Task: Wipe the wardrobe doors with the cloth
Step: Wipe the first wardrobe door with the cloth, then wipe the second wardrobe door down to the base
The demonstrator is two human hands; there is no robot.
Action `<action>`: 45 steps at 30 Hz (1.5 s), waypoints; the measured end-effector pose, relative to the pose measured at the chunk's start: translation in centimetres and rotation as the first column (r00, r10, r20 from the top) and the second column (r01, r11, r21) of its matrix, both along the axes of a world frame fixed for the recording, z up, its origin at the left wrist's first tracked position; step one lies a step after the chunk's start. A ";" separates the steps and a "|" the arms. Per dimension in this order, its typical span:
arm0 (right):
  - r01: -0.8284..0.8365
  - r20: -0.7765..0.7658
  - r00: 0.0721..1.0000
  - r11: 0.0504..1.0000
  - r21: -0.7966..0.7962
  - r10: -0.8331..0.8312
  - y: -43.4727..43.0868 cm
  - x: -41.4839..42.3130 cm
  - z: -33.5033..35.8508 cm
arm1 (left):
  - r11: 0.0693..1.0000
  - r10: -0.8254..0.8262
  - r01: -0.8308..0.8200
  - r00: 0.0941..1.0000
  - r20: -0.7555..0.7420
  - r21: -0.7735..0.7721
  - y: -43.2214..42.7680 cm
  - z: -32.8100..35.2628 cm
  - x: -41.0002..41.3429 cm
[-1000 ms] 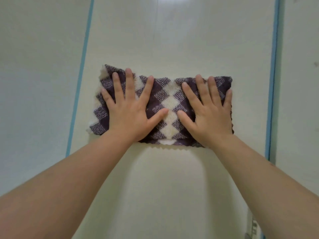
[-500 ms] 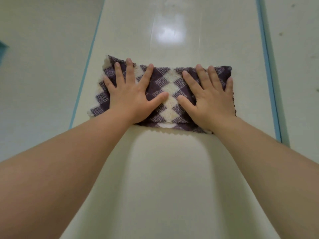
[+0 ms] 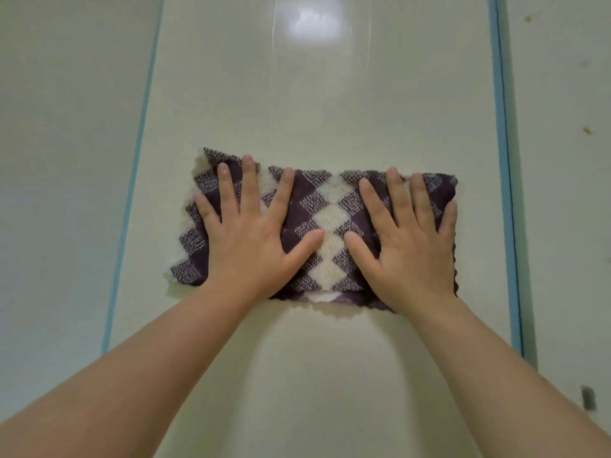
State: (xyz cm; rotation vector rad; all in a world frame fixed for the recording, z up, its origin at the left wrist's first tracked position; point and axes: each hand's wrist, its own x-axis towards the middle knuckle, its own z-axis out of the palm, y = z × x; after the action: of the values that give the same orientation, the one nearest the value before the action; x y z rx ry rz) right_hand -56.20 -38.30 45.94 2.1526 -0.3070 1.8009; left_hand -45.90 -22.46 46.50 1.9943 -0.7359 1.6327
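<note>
A purple-and-cream cloth (image 3: pixel 329 223) with a diamond pattern lies spread flat against the glossy cream wardrobe door (image 3: pixel 317 94). My left hand (image 3: pixel 251 233) presses on the cloth's left half with straight, spread fingers. My right hand (image 3: pixel 406 239) presses flat on its right half in the same way. The thumbs nearly meet over the cloth's middle. Both forearms reach up from the bottom of the view.
Blue strips edge the door on the left (image 3: pixel 132 193) and right (image 3: pixel 502 160). Neighbouring cream panels lie beyond each strip; the right panel (image 3: pixel 562 193) has small specks. A light reflection (image 3: pixel 314 24) shines near the door's top.
Both hands and the cloth slid up the door, then sit lower in view now as the camera tilted up; the reflection near the top has come into sight.
</note>
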 end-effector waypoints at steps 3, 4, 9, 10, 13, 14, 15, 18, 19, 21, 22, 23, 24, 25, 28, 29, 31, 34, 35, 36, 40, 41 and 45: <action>0.015 -0.013 1.000 1.000 -0.005 -0.015 -1.5 -0.8 -3.4 | 0.999 -0.012 0.011 0.999 0.032 0.033 -1.2 -3.4 -0.7; 0.024 -0.013 1.000 1.000 0.001 -0.024 -1.9 -1.1 -4.2 | 0.999 -0.017 0.015 0.999 0.044 0.042 -1.7 -4.1 -0.9; 0.031 0.040 0.999 0.996 0.088 -0.034 -3.1 -2.1 -7.7 | 0.995 -0.058 0.050 0.993 0.102 0.081 -3.7 -6.4 -2.0; 0.032 0.063 0.997 0.994 0.108 -0.039 -3.3 -2.1 -8.4 | 0.994 -0.073 0.063 0.991 0.114 0.093 -4.1 -6.8 -2.3; -0.014 0.153 0.988 0.985 0.172 -0.012 -2.9 -1.8 -9.5 | 0.988 -0.115 0.098 0.983 0.144 0.121 -5.2 -7.8 -3.0; -0.061 0.192 0.981 0.981 0.185 0.025 -2.6 -1.6 -9.5 | 0.986 -0.127 0.106 0.978 0.166 0.128 -5.5 -8.0 -3.2; -0.119 0.234 0.969 0.976 0.185 0.074 -2.1 -1.5 -9.5 | 0.983 -0.144 0.119 0.971 0.191 0.138 -5.6 -8.1 -3.4; -0.260 0.297 0.930 0.959 0.111 0.218 -0.6 -1.4 -9.3 | 0.971 -0.209 0.167 0.938 0.276 0.169 -5.6 -8.2 -3.9; -0.269 0.289 0.928 0.960 0.081 0.236 -0.4 -1.6 -9.1 | 0.968 -0.225 0.179 0.929 0.294 0.177 -5.4 -8.2 -4.0; -0.274 0.272 0.928 0.961 0.041 0.253 -0.2 -2.2 -8.5 | 0.964 -0.253 0.208 0.911 0.326 0.165 -4.9 -8.1 -4.4; -0.287 0.267 0.926 0.957 0.035 0.268 -0.2 -2.5 -8.2 | 0.961 -0.272 0.234 0.900 0.342 0.149 -4.6 -7.9 -4.5; -0.310 0.260 0.921 0.950 0.037 0.290 0.0 -2.9 -8.0 | 0.955 -0.295 0.266 0.887 0.356 0.129 -4.3 -7.8 -4.7; -0.341 0.256 0.912 0.939 0.044 0.319 0.2 -3.3 -7.9 | 0.947 -0.320 0.301 0.874 0.366 0.109 -4.1 -7.6 -4.9; -0.377 0.255 0.901 0.924 0.057 0.352 0.5 -3.7 -7.8 | 0.937 -0.346 0.338 0.861 0.372 0.091 -3.9 -7.5 -5.2; -0.441 0.259 0.878 0.890 0.115 0.402 1.8 -5.2 -7.4 | 0.891 -0.438 0.452 0.825 0.358 0.047 -3.1 -6.8 -6.2; -0.462 0.256 0.870 0.877 0.129 0.421 2.2 -5.5 -7.3 | 0.867 -0.480 0.497 0.812 0.333 0.037 -2.8 -6.6 -6.5; -0.506 0.244 0.854 0.843 0.181 0.460 3.1 -6.3 -7.1 | 0.807 -0.570 0.590 0.778 0.265 0.003 -2.1 -6.2 -7.2; -0.558 0.244 0.830 0.740 0.375 0.502 4.1 -7.0 -6.6 | 0.750 -0.647 0.661 0.742 0.177 -0.023 -1.3 -5.7 -8.0; -0.606 0.272 0.792 0.645 0.467 0.547 4.2 -7.2 -6.4 | 0.737 -0.666 0.676 0.732 0.147 -0.027 -1.1 -5.5 -8.3; -0.673 0.328 0.718 0.492 0.552 0.614 4.3 -7.4 -6.2 | 0.712 -0.694 0.700 0.713 0.102 -0.046 -0.9 -5.3 -8.7; -0.764 0.541 0.436 -0.021 0.645 0.719 4.4 -8.1 -5.5 | 0.604 -0.795 0.755 0.591 -0.134 -0.256 -0.4 -4.2 -10.1; -0.766 0.574 0.400 -0.083 0.637 0.715 4.4 -8.3 -5.4 | 0.598 -0.801 0.754 0.572 -0.175 -0.273 -0.4 -3.9 -10.4; -0.769 0.641 0.271 -0.239 0.593 0.718 3.5 -10.0 -4.1 | 0.555 -0.831 0.764 0.494 -0.254 -0.329 -1.2 -3.2 -11.5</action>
State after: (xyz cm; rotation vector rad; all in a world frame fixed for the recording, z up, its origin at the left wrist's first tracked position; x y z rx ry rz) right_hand -66.19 -34.78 41.84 3.6544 0.4037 2.7615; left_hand -57.41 -23.63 43.32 1.3863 -1.0963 0.6677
